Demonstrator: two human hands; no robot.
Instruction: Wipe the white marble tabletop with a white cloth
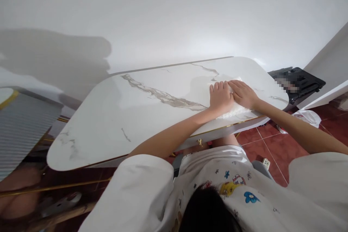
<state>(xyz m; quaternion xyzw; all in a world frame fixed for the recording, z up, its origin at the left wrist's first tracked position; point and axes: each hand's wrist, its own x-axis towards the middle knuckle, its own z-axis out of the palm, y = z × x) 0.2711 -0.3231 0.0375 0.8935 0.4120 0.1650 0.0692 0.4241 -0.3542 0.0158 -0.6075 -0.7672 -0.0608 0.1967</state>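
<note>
A white, textured sheet, like a paper towel or thin cloth (236, 111), lies near the front edge of the white marble-patterned table (152, 123). Both hands rest on top of it, close together. My left hand (221, 96) lies palm down with its fingers slightly spread and pointing toward the wall. Beside it, my right hand (243, 94) is also palm down, its fingers stretched out toward the left hand and touching it. The hands cover much of the sheet, so how it is folded is hidden.
The table's back edge stands against a white wall (174, 18). A brass knob (200, 142) juts from the front. At left is a ribbed grey cabinet (24, 130); at right, a black folded object (307, 83) and a white bag (308, 117) over the red tiled floor (272, 148).
</note>
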